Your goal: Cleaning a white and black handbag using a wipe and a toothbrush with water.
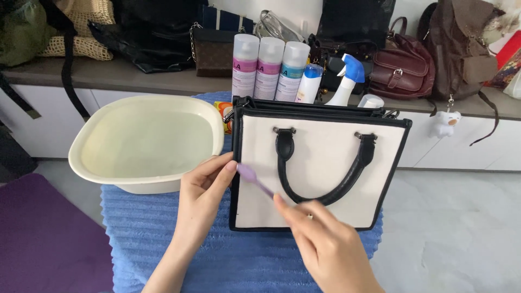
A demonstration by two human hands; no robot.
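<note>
Purple toothbrush (255,180) pinched in the right hand (325,244) against a canvas handbag (320,163); left hand's (203,198) open fingertips touch its head.

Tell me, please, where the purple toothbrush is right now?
In the head view, the purple toothbrush lies between both hands, against the white handbag's lower left front.

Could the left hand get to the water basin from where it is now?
Probably yes. The left hand steadies the white handbag right beside the basin, and nothing lies between them.
</note>
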